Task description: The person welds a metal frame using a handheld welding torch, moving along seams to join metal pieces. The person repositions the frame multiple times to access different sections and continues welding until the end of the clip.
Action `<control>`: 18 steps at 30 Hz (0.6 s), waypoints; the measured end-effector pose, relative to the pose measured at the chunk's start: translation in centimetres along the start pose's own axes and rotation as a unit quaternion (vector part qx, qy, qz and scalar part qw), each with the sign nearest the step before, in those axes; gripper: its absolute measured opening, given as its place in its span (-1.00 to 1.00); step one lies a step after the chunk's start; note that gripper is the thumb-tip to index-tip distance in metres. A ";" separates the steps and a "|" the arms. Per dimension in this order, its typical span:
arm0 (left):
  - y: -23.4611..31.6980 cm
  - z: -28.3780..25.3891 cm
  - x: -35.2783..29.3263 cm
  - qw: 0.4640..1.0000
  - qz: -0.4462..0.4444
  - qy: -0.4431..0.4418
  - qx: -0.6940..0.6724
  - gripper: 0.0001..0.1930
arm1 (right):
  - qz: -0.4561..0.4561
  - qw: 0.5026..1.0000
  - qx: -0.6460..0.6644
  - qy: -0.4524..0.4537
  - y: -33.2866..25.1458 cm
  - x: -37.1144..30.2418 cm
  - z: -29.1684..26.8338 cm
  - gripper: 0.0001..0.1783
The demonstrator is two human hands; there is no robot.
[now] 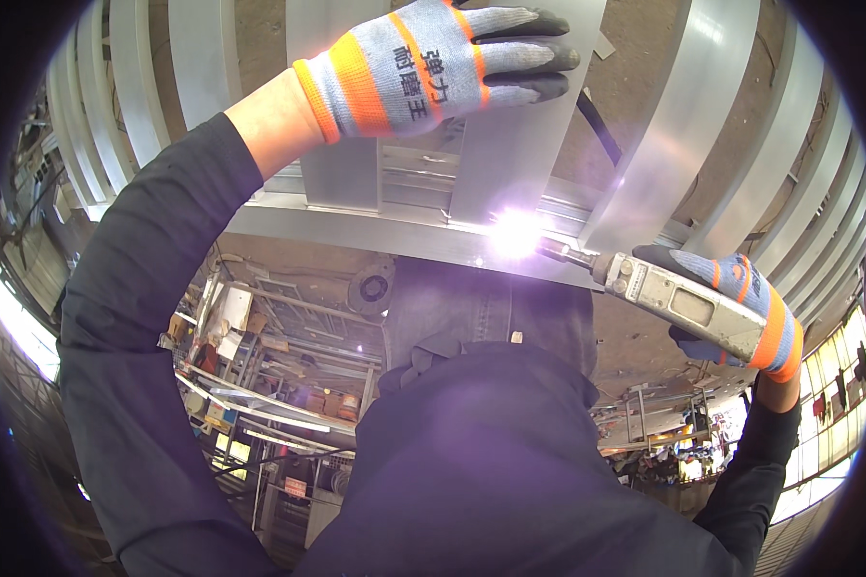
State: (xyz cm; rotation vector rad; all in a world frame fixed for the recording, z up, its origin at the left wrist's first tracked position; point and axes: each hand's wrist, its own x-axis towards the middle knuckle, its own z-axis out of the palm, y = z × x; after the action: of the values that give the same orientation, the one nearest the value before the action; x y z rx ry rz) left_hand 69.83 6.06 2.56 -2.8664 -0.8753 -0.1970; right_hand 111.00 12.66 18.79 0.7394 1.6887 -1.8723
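Left hand, gloved, I see at top centre, fingers stretched out over silvery slatted metalwork that spans the upper part of the picture; its palm is hidden from me, so I cannot tell whether it grips anything. At the right I have the right hand, also gloved, wrapped around a pale, boxy welding torch. Its nozzle points left toward a white-violet glare at the metalwork's lower rail, just right of centre.
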 end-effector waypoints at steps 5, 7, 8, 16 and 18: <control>-0.3 -0.2 0.0 0.999 -0.011 -0.034 -0.036 -0.33 | 0.003 1.000 -0.019 -0.009 -0.4 -0.1 -0.1 -0.08; -0.3 -0.4 0.2 0.977 -0.062 -0.023 -0.204 -0.33 | 0.024 1.000 -0.012 -0.009 -0.5 -0.2 0.0 -0.08; -0.3 -0.5 0.3 0.954 -0.087 -0.018 -0.286 -0.33 | 0.028 0.999 -0.026 -0.009 -0.4 -0.3 0.1 -0.08; -1.5 -3.9 -0.7 0.986 0.007 -0.045 -0.158 -0.17 | 0.037 0.997 -0.025 0.062 -0.4 -4.1 0.2 -0.32; -2.0 -4.9 -0.3 0.978 -0.012 -0.038 -0.205 -0.28 | 0.000 0.990 -0.096 0.105 -1.2 -6.4 0.4 -0.47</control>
State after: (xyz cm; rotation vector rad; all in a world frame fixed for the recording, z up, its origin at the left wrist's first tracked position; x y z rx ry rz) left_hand 68.05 6.67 7.49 -3.2624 -0.9837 -0.3036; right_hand 114.80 12.47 24.13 0.8808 1.9658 -1.6478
